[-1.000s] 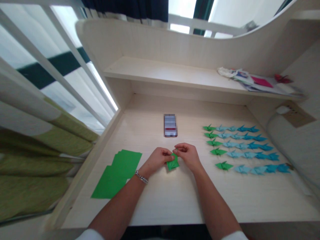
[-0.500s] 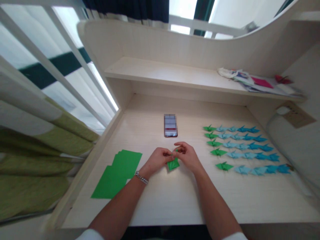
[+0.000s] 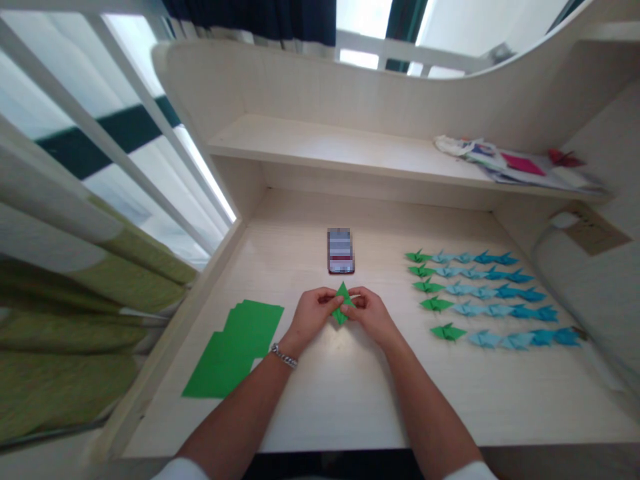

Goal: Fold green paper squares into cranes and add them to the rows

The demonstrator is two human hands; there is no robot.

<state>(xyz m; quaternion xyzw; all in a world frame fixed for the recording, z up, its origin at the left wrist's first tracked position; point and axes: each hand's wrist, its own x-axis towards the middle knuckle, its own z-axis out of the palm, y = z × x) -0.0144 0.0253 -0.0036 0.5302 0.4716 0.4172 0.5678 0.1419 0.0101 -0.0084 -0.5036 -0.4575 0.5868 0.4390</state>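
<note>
Green origami piece (image 3: 341,304) just before the phone (image 3: 341,251) | my left hand (image 3: 313,313) pinching its left side | my right hand (image 3: 370,313) pinching its right side

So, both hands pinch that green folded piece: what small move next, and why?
Probably ease its two sides gently apart: the left hand and right hand each pinch one side of the green folded paper, whose point stands up between them.

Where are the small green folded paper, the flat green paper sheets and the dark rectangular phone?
small green folded paper (image 3: 341,304), head view, its visible middle
flat green paper sheets (image 3: 235,350), head view, middle of the stack
dark rectangular phone (image 3: 341,251), head view, screen centre
</note>
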